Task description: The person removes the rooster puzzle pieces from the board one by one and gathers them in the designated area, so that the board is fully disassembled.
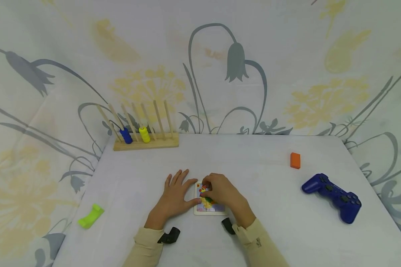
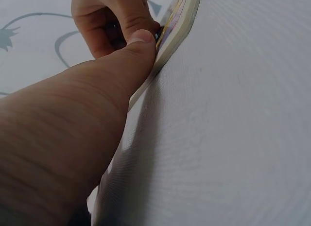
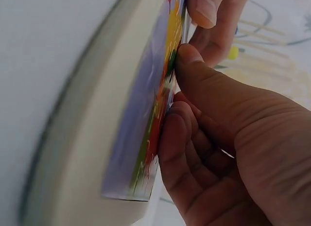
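Note:
A small picture puzzle [image 1: 211, 213] in a cream frame lies flat on the white table. My left hand [image 1: 174, 197] rests beside its left edge, fingers spread on the cloth. The left thumb [image 2: 141, 39] touches the frame. From the right, my right hand [image 1: 225, 191] reaches over the picture with curled fingers. Its thumb [image 3: 189, 56] and fingertips pinch at a puzzle piece on the picture surface; the piece is mostly hidden by the fingers. In the right wrist view the colourful puzzle picture [image 3: 138, 114] shows purple, yellow, red and green parts.
A wooden peg rack [image 1: 147, 144] with blue and yellow beads stands at the back left. A lime-green piece [image 1: 91, 216] lies at the left. To the right are an orange block [image 1: 295, 160] and a dark blue game controller [image 1: 332, 197]. Flowered cloth hangs behind the table.

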Demonstrator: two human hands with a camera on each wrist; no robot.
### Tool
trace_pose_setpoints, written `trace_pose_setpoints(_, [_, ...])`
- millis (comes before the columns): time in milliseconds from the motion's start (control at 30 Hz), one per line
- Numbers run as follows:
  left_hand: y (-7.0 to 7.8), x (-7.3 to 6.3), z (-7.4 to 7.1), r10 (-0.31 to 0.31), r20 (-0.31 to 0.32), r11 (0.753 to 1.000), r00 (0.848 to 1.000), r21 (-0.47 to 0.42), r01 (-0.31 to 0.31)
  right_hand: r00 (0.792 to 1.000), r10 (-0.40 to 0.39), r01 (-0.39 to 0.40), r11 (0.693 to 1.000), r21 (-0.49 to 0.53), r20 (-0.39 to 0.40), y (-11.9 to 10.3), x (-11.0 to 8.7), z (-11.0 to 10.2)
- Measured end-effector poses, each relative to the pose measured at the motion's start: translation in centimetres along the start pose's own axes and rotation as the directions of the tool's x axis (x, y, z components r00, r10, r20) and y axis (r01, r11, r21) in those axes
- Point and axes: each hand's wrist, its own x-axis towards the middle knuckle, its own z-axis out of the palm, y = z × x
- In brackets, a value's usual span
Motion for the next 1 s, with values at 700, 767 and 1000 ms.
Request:
trace_pose_setpoints(700, [-0.16,-0.01,0.27,-0.009,0.008,1.000,1.000,-0.007,0.009,0.996,0.070,-0.074,0.993,0.091,0.051,0.51,0.43,0.13])
trace_pose_setpoints(767, [-0.15,-0.04,0.27,-0.011,0.008,1.000,1.000,-0.011,0.011,0.997,0.056,-0.060,0.993,0.099,0.044,0.60,0.35,0.18])
trace_pose_setpoints(1000, [-0.13,0.02,0.21,-0.001,0.002,1.000,1.000,-0.011,0.001,1.000,-0.004,0.002,0.994,0.108,0.015,0.83,0.22,0.24])
